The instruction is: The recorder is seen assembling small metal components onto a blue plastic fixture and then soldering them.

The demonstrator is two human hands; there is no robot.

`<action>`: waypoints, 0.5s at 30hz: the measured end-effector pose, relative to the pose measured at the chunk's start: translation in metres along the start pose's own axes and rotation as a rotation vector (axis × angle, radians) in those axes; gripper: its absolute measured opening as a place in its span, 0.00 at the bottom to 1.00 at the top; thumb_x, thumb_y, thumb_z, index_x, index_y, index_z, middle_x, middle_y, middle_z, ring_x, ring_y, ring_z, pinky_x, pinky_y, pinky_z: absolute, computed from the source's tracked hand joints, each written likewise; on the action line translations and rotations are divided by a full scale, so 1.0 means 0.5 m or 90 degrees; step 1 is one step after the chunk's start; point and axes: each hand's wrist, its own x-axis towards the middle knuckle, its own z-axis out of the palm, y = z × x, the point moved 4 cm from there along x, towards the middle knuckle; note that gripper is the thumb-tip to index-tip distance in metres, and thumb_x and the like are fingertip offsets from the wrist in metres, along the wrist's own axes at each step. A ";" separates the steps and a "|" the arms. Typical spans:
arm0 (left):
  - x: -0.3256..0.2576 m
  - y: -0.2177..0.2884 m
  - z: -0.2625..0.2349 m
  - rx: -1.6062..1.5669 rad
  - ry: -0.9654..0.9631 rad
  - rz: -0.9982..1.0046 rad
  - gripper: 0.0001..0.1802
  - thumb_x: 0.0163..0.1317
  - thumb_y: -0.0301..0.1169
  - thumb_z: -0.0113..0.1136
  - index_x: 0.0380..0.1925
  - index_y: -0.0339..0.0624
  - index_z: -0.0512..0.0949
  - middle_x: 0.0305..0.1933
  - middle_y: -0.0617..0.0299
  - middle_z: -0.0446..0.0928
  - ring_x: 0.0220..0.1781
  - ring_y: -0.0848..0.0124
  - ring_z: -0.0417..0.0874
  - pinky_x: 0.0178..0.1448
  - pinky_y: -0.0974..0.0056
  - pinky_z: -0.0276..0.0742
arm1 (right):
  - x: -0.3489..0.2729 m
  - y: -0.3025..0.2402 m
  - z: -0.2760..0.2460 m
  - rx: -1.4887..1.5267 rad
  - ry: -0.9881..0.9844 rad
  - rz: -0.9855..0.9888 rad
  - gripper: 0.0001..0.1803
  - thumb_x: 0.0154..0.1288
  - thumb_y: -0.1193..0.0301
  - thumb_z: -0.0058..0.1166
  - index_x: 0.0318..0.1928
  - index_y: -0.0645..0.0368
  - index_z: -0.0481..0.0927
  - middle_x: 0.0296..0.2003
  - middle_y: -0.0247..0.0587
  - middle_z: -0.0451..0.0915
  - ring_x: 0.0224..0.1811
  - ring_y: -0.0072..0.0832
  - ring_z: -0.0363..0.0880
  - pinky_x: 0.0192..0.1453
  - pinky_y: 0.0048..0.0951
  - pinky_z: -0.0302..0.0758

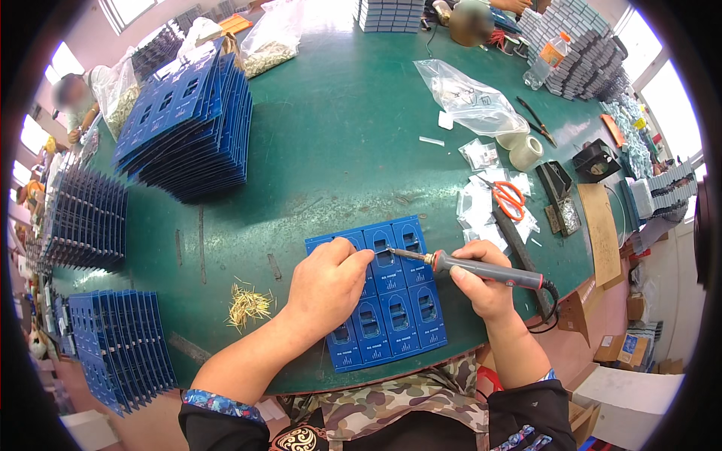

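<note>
A blue circuit board panel point(389, 304) with several cut-out sections lies on the green table in front of me. My right hand point(485, 284) is wrapped round the grey handle of a soldering iron point(492, 270). The iron points left, its tip at a cut-out in the panel's far row. My left hand point(325, 284) rests over the panel's left part, thumb and forefinger pinched close to that tip. What the pinch holds, if anything, is too small to make out. Left of this forearm lies a loose heap of thin yellowish metal pins point(249, 306).
Tall stacks of blue panels point(188, 120) stand at the left. To the right are orange-handled scissors point(509, 200), small clear bags, a tape roll point(526, 152), a black soldering stand point(555, 184) and pliers point(535, 120). People sit at the far side.
</note>
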 end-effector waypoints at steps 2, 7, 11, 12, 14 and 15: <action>-0.001 0.000 -0.001 -0.003 0.002 0.000 0.10 0.53 0.21 0.62 0.37 0.40 0.80 0.30 0.58 0.75 0.31 0.59 0.78 0.33 0.59 0.76 | -0.001 -0.001 -0.004 0.011 0.006 0.005 0.10 0.56 0.74 0.62 0.36 0.65 0.77 0.27 0.36 0.77 0.26 0.19 0.70 0.31 0.22 0.65; -0.003 -0.003 -0.007 -0.013 0.005 -0.009 0.10 0.53 0.21 0.62 0.37 0.39 0.80 0.30 0.58 0.75 0.31 0.59 0.78 0.33 0.59 0.76 | -0.001 0.002 -0.004 0.046 0.028 -0.001 0.10 0.56 0.74 0.62 0.36 0.65 0.77 0.27 0.35 0.76 0.26 0.18 0.70 0.31 0.22 0.65; 0.000 0.000 -0.005 -0.013 0.003 -0.002 0.10 0.53 0.21 0.61 0.37 0.40 0.80 0.30 0.58 0.75 0.31 0.59 0.78 0.33 0.59 0.76 | -0.001 -0.001 -0.001 0.001 0.002 0.000 0.10 0.56 0.74 0.62 0.36 0.65 0.77 0.27 0.37 0.77 0.27 0.19 0.70 0.31 0.22 0.66; 0.000 0.000 -0.005 -0.007 -0.003 -0.004 0.10 0.53 0.21 0.61 0.37 0.40 0.80 0.30 0.58 0.75 0.31 0.59 0.78 0.33 0.59 0.76 | -0.001 -0.001 0.000 -0.002 0.000 -0.009 0.10 0.56 0.75 0.62 0.36 0.65 0.78 0.27 0.37 0.78 0.27 0.20 0.71 0.31 0.23 0.66; 0.000 -0.001 -0.004 0.000 -0.008 -0.007 0.10 0.53 0.21 0.61 0.37 0.40 0.80 0.30 0.58 0.75 0.31 0.60 0.78 0.33 0.59 0.76 | 0.001 -0.003 0.003 -0.006 -0.006 -0.011 0.10 0.56 0.75 0.62 0.36 0.65 0.78 0.28 0.38 0.78 0.27 0.20 0.71 0.31 0.23 0.67; 0.000 -0.001 -0.003 0.002 -0.007 -0.006 0.09 0.53 0.22 0.62 0.36 0.40 0.80 0.30 0.58 0.75 0.31 0.60 0.78 0.33 0.59 0.75 | 0.002 -0.005 0.005 -0.010 -0.012 -0.013 0.10 0.56 0.75 0.62 0.36 0.65 0.78 0.28 0.38 0.78 0.27 0.21 0.72 0.31 0.23 0.67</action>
